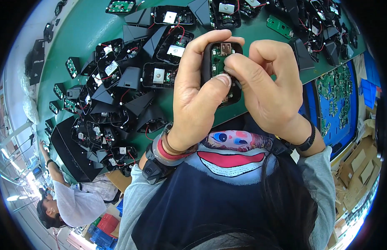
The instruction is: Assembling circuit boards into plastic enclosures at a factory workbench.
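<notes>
My left hand (197, 91) is wrapped round a small black plastic housing (206, 62), its thumb pressing on the green circuit board (219, 56) inside. The housing is held upright above the table, its open side toward me. My right hand (270, 81) has its thumb and index finger pinched at the right side of the board; what is between the fingertips, if anything, is hidden. Just left of my left hand lie open black housings (159, 75) with silver metal plates and thin red wires.
A green table (89, 25) carries many more black housings and covers (137, 102). A loose green board (280, 27) lies at the back right. Beside it stands a blue tray (312, 98) of boards. Cardboard (360, 166) is at the right. Another person (79, 200) works at the lower left.
</notes>
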Demonstrator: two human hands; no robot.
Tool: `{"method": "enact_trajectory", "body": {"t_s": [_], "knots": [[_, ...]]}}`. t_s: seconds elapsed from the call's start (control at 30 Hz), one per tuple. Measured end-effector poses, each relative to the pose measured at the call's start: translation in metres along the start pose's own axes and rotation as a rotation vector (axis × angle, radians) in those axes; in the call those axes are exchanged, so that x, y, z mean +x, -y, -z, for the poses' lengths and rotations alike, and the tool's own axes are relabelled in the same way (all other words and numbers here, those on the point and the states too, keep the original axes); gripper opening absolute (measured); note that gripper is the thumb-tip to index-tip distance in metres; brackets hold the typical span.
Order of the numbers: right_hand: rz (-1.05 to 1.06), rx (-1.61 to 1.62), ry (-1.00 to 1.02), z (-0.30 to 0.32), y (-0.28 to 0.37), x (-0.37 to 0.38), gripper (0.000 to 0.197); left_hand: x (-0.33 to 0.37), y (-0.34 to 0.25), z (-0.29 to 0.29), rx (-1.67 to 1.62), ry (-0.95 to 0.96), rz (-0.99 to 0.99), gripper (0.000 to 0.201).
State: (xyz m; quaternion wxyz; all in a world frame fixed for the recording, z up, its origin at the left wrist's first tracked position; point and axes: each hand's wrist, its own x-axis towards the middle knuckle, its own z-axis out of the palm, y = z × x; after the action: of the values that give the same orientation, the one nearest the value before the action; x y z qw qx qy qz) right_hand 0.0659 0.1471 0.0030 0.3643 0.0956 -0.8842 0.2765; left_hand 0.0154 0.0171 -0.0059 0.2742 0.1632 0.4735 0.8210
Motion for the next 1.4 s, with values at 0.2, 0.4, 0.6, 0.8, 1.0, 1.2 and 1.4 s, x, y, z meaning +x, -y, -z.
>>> {"method": "enact_trajectory", "body": {"t_s": [0.2, 0.4, 0.6, 0.8, 1.0, 1.2, 1.4], "knots": [[-0.175, 0.288, 0.088, 0.003, 0.002, -0.010, 0.019, 0.002, -0.001, 0.001, -0.038, 0.003, -0.058, 0.050], [-0.561, 0.693, 0.501, 0.019, 0.006, -0.010, 0.047, 0.007, -0.006, 0.011, -0.132, -0.034, -0.047, 0.049], [-0.829, 0.918, 0.117, 0.024, -0.005, -0.019, 0.037, 0.009, -0.005, 0.018, -0.499, 0.074, 0.140, 0.049], [-0.839, 0.996, 0.169, 0.009, -0.012, -0.023, 0.026, 0.012, -0.010, 0.024, -0.457, 0.065, 0.147, 0.043], [-0.692, 0.800, 0.185, 0.020, -0.031, -0.041, 0.019, -0.025, -0.060, 0.025, -0.077, -0.101, 0.244, 0.058], [-0.457, 0.354, 0.228, 0.009, -0.036, -0.052, 0.011, 0.066, -0.168, 0.180, 1.565, -0.133, 0.223, 0.034], [-0.335, 0.234, 0.132, -0.004, -0.043, -0.064, 0.011, 0.145, -0.162, 0.269, 1.731, 0.118, 0.396, 0.040]]}}
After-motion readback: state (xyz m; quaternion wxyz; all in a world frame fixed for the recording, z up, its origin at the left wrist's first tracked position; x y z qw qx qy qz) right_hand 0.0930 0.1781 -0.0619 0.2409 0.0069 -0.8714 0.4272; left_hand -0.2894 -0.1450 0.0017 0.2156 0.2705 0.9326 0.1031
